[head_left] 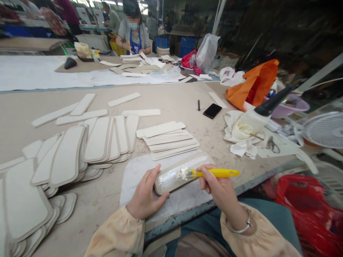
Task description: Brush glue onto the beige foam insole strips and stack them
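My right hand point(218, 187) grips a yellow-handled glue brush point(218, 173), its bristles pressed on a long grey board piece point(184, 170) with rounded corners. Wet, shiny, whitish streaks run along the top of this piece. At its left end, my left hand point(146, 192) clasps it, thumb on the near edge and fingers at the far side. Under the piece lies a white sheet point(131, 178). Just beyond it sits a stack of narrow cream strips point(171, 141).
Overlapping cream panels point(66, 153) cover the left side of the table. Farther right lie a black phone point(212, 111), a white jug-like container point(249, 121), scissors point(272, 144) and an orange bag point(252, 85). A co-worker point(135, 34) works across the table. A fan point(325, 128) stands at right.
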Demonstrator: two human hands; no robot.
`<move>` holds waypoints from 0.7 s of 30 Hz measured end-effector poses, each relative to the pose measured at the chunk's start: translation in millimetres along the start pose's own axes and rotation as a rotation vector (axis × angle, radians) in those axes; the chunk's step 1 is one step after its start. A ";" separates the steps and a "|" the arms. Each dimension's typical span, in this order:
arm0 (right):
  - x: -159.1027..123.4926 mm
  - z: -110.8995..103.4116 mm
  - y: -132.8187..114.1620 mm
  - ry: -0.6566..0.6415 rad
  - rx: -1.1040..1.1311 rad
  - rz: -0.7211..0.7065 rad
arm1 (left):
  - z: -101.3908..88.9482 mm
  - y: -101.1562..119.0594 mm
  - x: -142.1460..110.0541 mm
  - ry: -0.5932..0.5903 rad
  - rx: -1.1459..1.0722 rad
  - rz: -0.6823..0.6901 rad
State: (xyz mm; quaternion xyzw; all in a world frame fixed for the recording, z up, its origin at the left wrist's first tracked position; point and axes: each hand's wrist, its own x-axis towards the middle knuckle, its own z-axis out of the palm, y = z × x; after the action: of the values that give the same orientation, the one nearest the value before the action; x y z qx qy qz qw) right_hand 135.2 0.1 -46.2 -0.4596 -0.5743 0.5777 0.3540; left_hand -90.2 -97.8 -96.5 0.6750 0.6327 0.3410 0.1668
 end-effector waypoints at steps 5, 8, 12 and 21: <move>-1.1 47.2 5.7 -0.206 -0.020 -0.002 | 1.2 -0.8 -0.7 -0.002 -0.040 -0.026; 4.3 54.4 10.5 -0.231 -0.109 -0.028 | 2.3 -1.6 -1.0 0.004 -0.048 -0.023; 14.0 37.6 13.5 -0.146 -0.211 -0.047 | 2.7 -2.1 -0.2 0.004 -0.031 -0.019; 28.6 -30.2 9.7 0.175 -0.208 -0.040 | 0.8 -2.2 -1.0 -0.001 -0.003 -0.012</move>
State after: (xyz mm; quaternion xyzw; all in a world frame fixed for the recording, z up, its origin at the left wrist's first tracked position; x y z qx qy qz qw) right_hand 155.3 36.2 -56.9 -0.5309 -0.6069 0.4657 0.3646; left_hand -91.3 -98.3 -98.8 0.6710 0.6361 0.3406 0.1705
